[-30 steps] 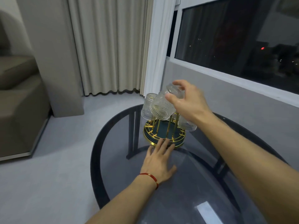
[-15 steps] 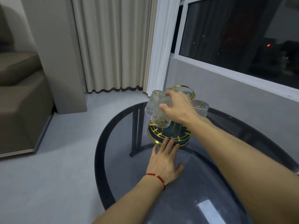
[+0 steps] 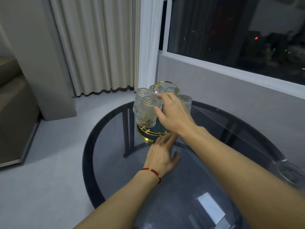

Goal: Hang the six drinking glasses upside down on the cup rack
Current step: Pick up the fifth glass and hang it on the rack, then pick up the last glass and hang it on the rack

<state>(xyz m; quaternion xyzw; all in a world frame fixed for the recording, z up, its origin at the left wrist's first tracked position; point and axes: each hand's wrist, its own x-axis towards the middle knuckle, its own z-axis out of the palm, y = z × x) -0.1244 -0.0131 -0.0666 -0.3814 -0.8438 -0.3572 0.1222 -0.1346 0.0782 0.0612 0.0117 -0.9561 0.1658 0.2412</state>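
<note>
The cup rack (image 3: 149,135) has a round gold-rimmed dark base and a gold ring handle on top, and it stands at the far side of the round glass table (image 3: 92,146). Several clear ribbed drinking glasses hang on it upside down. My right hand (image 3: 173,114) grips the nearest glass (image 3: 147,111), thumb and fingers round its upper part, while it sits over a peg. Another glass (image 3: 184,100) hangs to the right behind my hand. My left hand (image 3: 162,154) lies flat on the table, fingers spread, fingertips against the rack's base.
A clear glass object (image 3: 292,172) lies at the table's right edge, partly behind my right forearm. Cream curtains (image 3: 99,47) and a dark window (image 3: 231,30) stand beyond the table. A sofa (image 3: 14,113) is at the left.
My right hand has lowered the glass from a tilted position above the rack down onto a peg at the front left. My left hand stayed against the base.
</note>
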